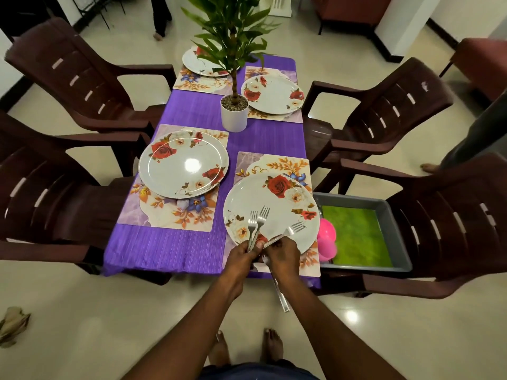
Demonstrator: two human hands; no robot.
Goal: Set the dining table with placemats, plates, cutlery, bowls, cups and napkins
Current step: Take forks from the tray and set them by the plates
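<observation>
Presently, both hands meet over the near edge of the near-right plate (270, 212), a white round plate with red roses and pale blooms. The left hand (241, 256) grips two steel forks (256, 224), tines pointing away across the plate, its fingers (253, 246) curled round the handles. The right hand (282, 253) pinches a third fork (295, 229), tines angled to the right; a long steel handle (281, 292) also hangs below this hand toward the floor, its type unclear.

The table (192, 242) carries a purple cloth and four floral placemats, each bearing a matching plate: near-left plate (183, 164), far-left plate (200, 63), far-right plate (273, 94). A potted plant (234, 111) stands at centre. On the right chair, a grey tray (395, 223) holds a green cloth and pink cups (326, 239).
</observation>
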